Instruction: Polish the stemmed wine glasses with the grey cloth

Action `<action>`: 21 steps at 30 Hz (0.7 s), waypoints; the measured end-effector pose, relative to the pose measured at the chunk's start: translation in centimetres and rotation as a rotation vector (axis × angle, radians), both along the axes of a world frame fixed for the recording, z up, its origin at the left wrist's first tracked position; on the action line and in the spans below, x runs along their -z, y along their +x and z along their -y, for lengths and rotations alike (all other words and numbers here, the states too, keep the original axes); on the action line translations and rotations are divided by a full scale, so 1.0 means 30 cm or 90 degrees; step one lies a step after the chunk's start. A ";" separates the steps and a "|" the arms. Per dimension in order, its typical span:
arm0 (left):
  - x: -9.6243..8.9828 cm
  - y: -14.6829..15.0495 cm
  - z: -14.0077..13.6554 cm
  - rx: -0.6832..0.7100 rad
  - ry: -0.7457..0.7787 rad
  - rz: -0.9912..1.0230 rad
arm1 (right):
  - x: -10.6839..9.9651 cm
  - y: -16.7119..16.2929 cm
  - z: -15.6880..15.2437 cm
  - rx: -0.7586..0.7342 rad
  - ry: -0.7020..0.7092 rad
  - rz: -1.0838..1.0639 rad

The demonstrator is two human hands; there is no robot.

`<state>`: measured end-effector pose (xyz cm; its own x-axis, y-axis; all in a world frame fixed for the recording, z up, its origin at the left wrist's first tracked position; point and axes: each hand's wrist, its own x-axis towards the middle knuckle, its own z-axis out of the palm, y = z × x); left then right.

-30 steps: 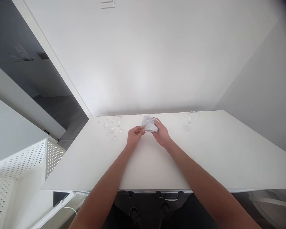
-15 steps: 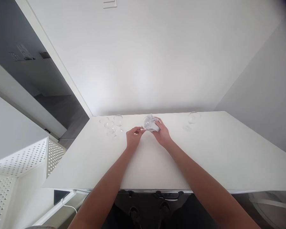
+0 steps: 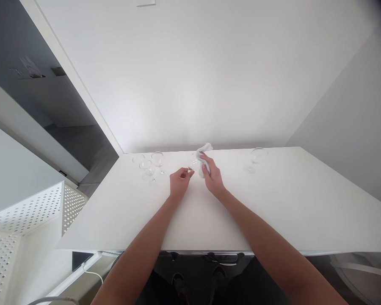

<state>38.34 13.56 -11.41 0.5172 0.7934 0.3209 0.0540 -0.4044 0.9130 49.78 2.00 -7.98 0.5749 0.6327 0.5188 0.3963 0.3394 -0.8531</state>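
In the middle of the white table (image 3: pixel 206 220), my left hand (image 3: pixel 179 181) pinches the stem of a clear stemmed glass (image 3: pixel 194 161). The glass lies tilted, its bowl pointing away to the right, and much of its outline is hard to make out. My right hand (image 3: pixel 213 174) grips a pale cloth (image 3: pixel 204 157) with fingers and thumb. That cloth is right against the bowl's right side, one end standing up above the fingers. Whether it touches the glass I cannot tell.
Several clear stemmed glasses stand left of my hands, the nearest one (image 3: pixel 145 165) toward me. Another stemmed glass (image 3: pixel 258 156) is on the right, near the back edge. A white wall (image 3: pixel 190 76) rises behind the table. Perforated white panels (image 3: pixel 28 212) are at the lower left.
My right hand has drawn the cloth off the bowl to its right side, and the cloth's end now sticks up. My left hand still pinches the glass in nearly the same place.
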 end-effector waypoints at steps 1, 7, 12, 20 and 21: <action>-0.001 -0.001 0.001 0.002 -0.006 -0.006 | -0.003 0.000 -0.001 -0.021 -0.006 0.071; -0.002 0.001 -0.002 0.026 0.048 -0.046 | 0.007 0.055 -0.027 -0.105 -0.098 0.368; -0.005 0.004 0.007 0.049 0.028 -0.040 | 0.005 0.055 -0.017 -0.014 -0.062 0.229; -0.025 0.005 0.015 0.172 -0.108 -0.010 | 0.040 0.031 -0.037 -0.051 0.018 -0.364; -0.024 0.005 0.015 0.175 -0.094 -0.015 | 0.043 0.027 -0.043 -0.107 0.015 -0.399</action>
<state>38.50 13.12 -10.69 0.7249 0.6597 0.1982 -0.0171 -0.2704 0.9626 50.58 3.30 -9.28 0.6671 0.7333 0.1314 -0.2348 0.3744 -0.8971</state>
